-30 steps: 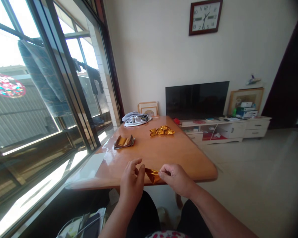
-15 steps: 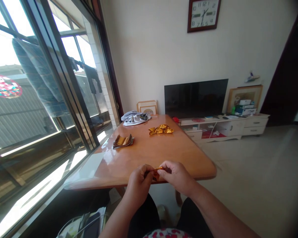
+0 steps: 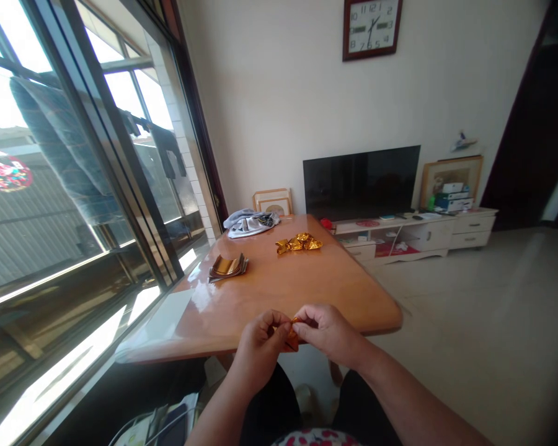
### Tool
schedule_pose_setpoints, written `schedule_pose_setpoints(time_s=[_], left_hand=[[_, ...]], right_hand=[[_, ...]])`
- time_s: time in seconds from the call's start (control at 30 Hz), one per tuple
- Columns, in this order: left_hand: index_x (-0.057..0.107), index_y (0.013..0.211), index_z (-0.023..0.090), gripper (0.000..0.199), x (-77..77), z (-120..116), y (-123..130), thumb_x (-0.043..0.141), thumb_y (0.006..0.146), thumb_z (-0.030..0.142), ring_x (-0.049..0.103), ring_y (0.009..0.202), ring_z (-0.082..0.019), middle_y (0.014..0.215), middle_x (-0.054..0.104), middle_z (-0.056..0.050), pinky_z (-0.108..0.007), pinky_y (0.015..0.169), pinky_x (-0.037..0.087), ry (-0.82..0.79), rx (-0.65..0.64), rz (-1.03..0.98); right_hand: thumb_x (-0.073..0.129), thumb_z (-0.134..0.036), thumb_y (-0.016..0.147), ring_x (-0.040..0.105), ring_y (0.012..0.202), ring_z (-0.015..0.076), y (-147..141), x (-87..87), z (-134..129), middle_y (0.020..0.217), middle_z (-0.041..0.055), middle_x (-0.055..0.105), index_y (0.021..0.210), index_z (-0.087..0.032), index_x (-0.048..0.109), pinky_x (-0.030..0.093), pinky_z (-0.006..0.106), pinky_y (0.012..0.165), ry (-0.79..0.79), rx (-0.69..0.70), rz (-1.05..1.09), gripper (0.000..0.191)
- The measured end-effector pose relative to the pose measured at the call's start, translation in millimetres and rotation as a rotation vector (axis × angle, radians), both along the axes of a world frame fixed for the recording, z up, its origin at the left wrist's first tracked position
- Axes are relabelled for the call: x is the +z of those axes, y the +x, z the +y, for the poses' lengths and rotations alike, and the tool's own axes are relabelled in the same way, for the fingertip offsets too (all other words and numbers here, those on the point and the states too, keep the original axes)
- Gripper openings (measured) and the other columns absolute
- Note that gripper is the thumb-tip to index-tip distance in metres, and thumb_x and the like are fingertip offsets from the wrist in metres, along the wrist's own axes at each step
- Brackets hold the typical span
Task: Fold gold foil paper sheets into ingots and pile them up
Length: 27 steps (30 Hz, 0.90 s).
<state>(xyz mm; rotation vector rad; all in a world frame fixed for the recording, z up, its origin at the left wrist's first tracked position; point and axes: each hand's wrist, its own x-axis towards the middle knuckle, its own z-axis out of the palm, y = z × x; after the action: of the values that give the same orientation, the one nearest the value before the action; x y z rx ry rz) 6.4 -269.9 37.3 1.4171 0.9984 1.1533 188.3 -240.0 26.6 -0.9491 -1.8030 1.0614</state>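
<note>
Just over the table's near edge, my left hand [image 3: 264,337] and my right hand [image 3: 324,328] pinch one small piece of shiny gold-orange foil paper [image 3: 291,341] between thumbs and fingers. A flap of the foil hangs below the fingertips; the rest is hidden by them. Farther off on the wooden table [image 3: 260,297] lie several folded gold foil pieces [image 3: 302,243] in a cluster. To the left sits a curled stack of gold foil sheets [image 3: 228,266].
Bundled grey and white cloth [image 3: 250,223] lies at the table's far end. A pale sheet [image 3: 167,314] is at the near left corner, beside the window. Beyond stand a television [image 3: 360,183] and a low white cabinet [image 3: 465,232]. Cables and a dark device [image 3: 174,424] are at lower left.
My fingertips have come closer together on the foil, and more of it now shows hanging below them. The whole view has shifted slightly. Things on the table have stayed put.
</note>
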Motion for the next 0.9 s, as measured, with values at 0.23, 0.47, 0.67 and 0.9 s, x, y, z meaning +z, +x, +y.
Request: schedule_pose_setpoints(time_s=[0.23, 0.47, 0.67, 0.9], left_hand=[[0.06, 0.083, 0.016, 0.031, 0.9, -0.2, -0.9, 0.076, 0.081, 0.042, 0.054, 0.053, -0.008, 0.065, 0.062, 0.0, -0.018, 0.051, 0.041, -0.086, 0.014, -0.085], [0.06, 0.083, 0.016, 0.036, 1.6, -0.4, 0.9, 0.079, 0.076, 0.045, 0.06, 0.057, -0.012, 0.069, 0.065, -0.002, -0.021, 0.052, 0.044, -0.097, 0.018, -0.124], [0.059, 0.083, 0.016, 0.035, -0.9, -0.9, 0.1, 0.078, 0.077, 0.045, 0.051, 0.053, -0.008, 0.065, 0.059, 0.001, -0.018, 0.051, 0.04, -0.115, 0.058, -0.141], [0.061, 0.083, 0.016, 0.035, -2.0, -0.2, 0.8, 0.078, 0.076, 0.045, 0.052, 0.053, -0.009, 0.065, 0.061, 0.001, -0.019, 0.05, 0.037, -0.109, 0.062, -0.113]], right_hand=[[0.063, -0.036, 0.087, 0.056, 0.066, 0.0124, 0.0, -3.1, 2.1, 0.076, -0.0001, 0.065, 0.089, -0.016, 0.068, 0.046, 0.023, 0.062, -0.094, 0.05, 0.138, 0.022], [0.065, -0.035, 0.084, 0.053, 0.063, 0.0117, 0.6, 0.9, 0.1, 0.07, -0.0017, 0.063, 0.084, -0.017, 0.069, 0.045, 0.023, 0.06, -0.048, 0.02, 0.083, 0.018], [0.063, -0.038, 0.087, 0.06, 0.071, 0.0136, -3.1, -2.2, 0.0, 0.079, 0.0008, 0.066, 0.089, -0.016, 0.069, 0.049, 0.024, 0.064, -0.135, 0.069, 0.183, 0.023], [0.06, -0.035, 0.089, 0.058, 0.068, 0.0129, -2.9, -0.4, -0.7, 0.076, -0.0003, 0.065, 0.087, -0.016, 0.068, 0.047, 0.024, 0.063, -0.07, 0.047, 0.102, 0.021]])
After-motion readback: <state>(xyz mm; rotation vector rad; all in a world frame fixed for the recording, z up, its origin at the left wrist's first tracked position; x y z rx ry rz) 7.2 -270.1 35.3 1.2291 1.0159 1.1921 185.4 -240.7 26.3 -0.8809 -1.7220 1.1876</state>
